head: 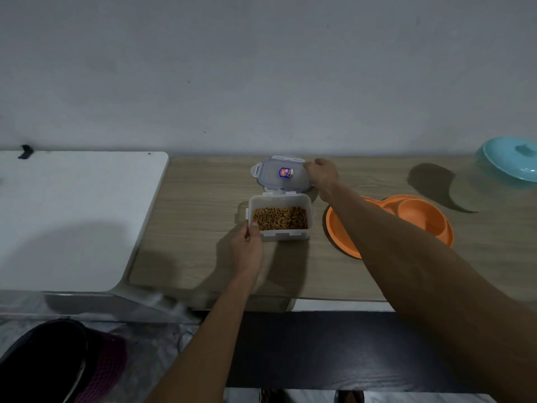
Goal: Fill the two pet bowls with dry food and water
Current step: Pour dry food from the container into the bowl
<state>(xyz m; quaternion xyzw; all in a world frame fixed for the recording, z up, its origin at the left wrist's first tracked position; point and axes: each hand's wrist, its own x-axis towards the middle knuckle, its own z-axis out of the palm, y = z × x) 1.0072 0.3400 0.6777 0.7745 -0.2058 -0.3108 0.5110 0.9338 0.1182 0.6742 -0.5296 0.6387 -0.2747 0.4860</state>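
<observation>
A clear plastic container (280, 234) of brown dry food (279, 218) stands uncovered on the wooden table (197, 222). Its lid (279, 173), with a blue and red sticker, lies flat just behind it. My left hand (247, 245) grips the container's front left corner. My right hand (321, 173) rests on the lid's right end, fingers curled over its edge. An orange double pet bowl (421, 216) sits to the right of the container, partly hidden by my right forearm; the parts of both hollows that show look empty.
A white surface (72, 213) adjoins the table on the left. A teal lidded container (511, 161) stands at the far right by the wall. A dark shoe (43, 362) lies on the floor at the lower left. A dark bench top (334, 350) runs below the table edge.
</observation>
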